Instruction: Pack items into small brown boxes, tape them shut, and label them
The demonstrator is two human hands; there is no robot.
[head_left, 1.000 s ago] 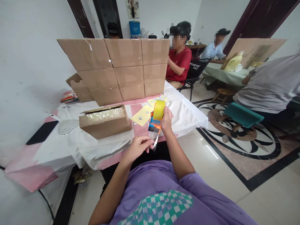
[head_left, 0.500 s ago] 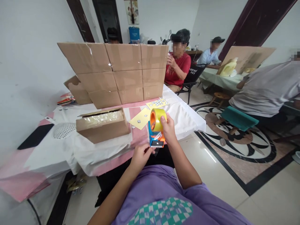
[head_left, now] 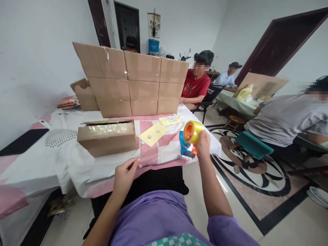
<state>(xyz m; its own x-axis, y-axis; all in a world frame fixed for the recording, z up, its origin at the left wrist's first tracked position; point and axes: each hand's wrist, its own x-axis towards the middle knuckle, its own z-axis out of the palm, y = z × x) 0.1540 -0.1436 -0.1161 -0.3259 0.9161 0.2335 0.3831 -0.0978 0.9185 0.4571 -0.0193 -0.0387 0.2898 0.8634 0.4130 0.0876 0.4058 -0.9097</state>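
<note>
- Nearest, at 6 o'clock: purple shirt point(head_left: 153, 218), cut off by the lower edge.
- Left hand point(head_left: 125, 175) off the tape point(head_left: 194, 131) pinched a second ago; fingers loosely bent, laid on the desk point(head_left: 84, 171) edge, holding nothing visible.
- At 3 o'clock of it: right hand point(head_left: 204, 142), fingers clamped on the dispenser point(head_left: 189, 140), swung rightward past the desk corner; no pulled strip showing now, so pulling stopped.
- Cutter end blurred; loose tape end impossible to make out.
- Farther, at 11 o'clock: open box point(head_left: 107, 138); behind it, box wall point(head_left: 133, 82), half hiding a person point(head_left: 131, 41).
</note>
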